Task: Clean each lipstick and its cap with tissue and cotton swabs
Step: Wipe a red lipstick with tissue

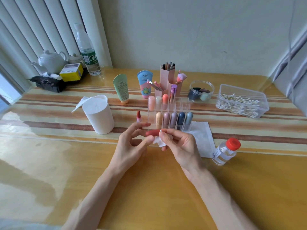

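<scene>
Fingers [168, 130] of right hand [181, 144] hide 1 end of red cap [150, 133].

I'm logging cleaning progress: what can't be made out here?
- Head view: open end of the red cap, hidden by the right hand and tissue piece.
- Head view: whether the white tip at the fingers is a swab, too small.
- Head view: label of the clear bottle, too small to read.

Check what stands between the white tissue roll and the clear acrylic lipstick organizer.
Head view: an uncapped red lipstick stands upright between white tissue roll and clear acrylic organizer.
</scene>
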`<state>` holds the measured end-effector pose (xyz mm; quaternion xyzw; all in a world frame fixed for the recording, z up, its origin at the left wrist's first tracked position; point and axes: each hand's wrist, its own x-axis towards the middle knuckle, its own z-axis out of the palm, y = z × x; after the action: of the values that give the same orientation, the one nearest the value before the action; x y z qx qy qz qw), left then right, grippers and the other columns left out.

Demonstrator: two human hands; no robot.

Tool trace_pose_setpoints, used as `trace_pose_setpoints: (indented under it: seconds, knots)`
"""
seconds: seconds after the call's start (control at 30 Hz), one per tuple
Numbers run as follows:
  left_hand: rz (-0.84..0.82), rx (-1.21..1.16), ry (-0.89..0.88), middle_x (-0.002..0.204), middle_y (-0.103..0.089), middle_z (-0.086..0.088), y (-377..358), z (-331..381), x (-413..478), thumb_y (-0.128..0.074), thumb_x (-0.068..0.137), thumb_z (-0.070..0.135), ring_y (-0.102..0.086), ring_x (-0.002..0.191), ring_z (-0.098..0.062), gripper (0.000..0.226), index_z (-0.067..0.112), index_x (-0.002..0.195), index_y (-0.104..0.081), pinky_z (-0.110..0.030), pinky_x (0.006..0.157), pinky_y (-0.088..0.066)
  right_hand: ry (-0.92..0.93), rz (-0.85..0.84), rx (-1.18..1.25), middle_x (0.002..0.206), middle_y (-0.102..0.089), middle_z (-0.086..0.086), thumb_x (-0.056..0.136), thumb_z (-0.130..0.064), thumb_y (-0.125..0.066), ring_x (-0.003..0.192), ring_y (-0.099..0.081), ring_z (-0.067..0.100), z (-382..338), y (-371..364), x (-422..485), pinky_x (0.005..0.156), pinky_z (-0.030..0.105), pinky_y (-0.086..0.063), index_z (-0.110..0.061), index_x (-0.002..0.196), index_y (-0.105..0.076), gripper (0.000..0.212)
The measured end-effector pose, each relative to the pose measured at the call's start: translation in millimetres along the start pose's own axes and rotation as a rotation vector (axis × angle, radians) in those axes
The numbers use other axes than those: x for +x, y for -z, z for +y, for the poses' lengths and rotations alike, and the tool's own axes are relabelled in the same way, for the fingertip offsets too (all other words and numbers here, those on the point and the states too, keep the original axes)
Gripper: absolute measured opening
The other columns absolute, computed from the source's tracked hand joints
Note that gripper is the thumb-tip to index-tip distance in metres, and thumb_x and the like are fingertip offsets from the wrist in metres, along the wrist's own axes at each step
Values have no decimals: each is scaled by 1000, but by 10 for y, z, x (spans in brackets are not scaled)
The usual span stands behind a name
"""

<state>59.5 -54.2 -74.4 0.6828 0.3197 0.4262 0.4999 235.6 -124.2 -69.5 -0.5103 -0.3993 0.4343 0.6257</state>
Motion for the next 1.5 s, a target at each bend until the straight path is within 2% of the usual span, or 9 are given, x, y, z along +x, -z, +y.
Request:
trace_pose_setpoints:
  seconds: [0.1, 0.37, 0.57, 0.73, 0.9, 1.1, 1.27, 1.4, 1.5]
  knots:
    - [-4, 7, 41, 80, -70, -8, -12, 35, 3, -53, 107, 30, -54, 45, -24, 28, 12, 113, -74, -23, 48, -42, 89, 8, -103, 71, -73, -3, 94, -16, -76, 64, -68, 15, 22, 8, 0, 67, 24, -57, -4, 108, -79, 18]
    - [34, -16, 9, 76, -74, -8, 24, -32, 0, -73, 94, 17, -64, 60, -14, 17, 3, 104, -75, -23, 55, -50, 30, -60, -94, 80, -78, 16, 92, -11, -80, 67, -72, 21, 8, 14, -23, 73, 27, -59, -6, 103, -82, 13]
    - [63, 96, -79, 88, -79, -2, 7, -73, -19, -78, 88, 18, -72, 69, -18, 19, 8, 103, -74, -26, 64, -58, -73, -122, 6, 81, -78, 11, 90, -8, -79, 67, -71, 24, -14, 49, -18, 69, 28, -58, -1, 101, -81, 13]
    - [-27, -45, 30, 82, -75, -7, -15, 22, -3, -73, 94, 23, -62, 56, -15, 28, 10, 119, -70, -29, 49, -51, 34, -104, -6, 94, -81, 15, 93, -5, -76, 81, -78, 29, -1, -12, -17, 75, 31, -62, 2, 109, -78, 18]
    - [-32, -52, 57, 66, -59, 1, -2, -31, 1, -58, 105, 26, -46, 51, -15, 26, 9, 109, -77, -21, 49, -39, 87, -48, -43, 87, -81, 9, 91, -8, -78, 77, -78, 24, 2, -26, -23, 74, 27, -62, -1, 108, -79, 19]
    - [-4, -29, -8, 78, -73, -1, 33, -78, 11, -75, 94, 16, -62, 62, -12, 19, 2, 107, -71, -18, 60, -49, 56, -58, -105, 82, -80, 10, 91, -13, -79, 72, -78, 24, 21, 1, -23, 73, 24, -59, -4, 108, -79, 19]
    - [-25, -33, 0, 94, -77, -11, 14, -65, 13, -75, 96, 21, -62, 62, -18, 18, 9, 109, -71, -29, 61, -53, 71, -60, -47, 84, -80, 7, 92, -9, -77, 76, -78, 22, 11, 8, -12, 71, 26, -61, -2, 108, -79, 17]
    - [-49, -97, 111, 76, -67, 0, -17, 3, 6, -56, 105, 29, -52, 55, -18, 32, 3, 113, -72, -21, 51, -41, 112, -56, -27, 85, -81, 4, 93, -4, -75, 78, -78, 18, -5, -25, -19, 71, 24, -61, 1, 108, -77, 16]
    - [-32, -87, 100, 70, -61, -2, 8, -33, 22, -59, 104, 26, -50, 56, -16, 30, 1, 103, -75, -23, 53, -40, 103, -44, -80, 83, -81, 5, 91, -11, -78, 71, -77, 20, 5, -15, -22, 72, 24, -59, -3, 107, -79, 17]
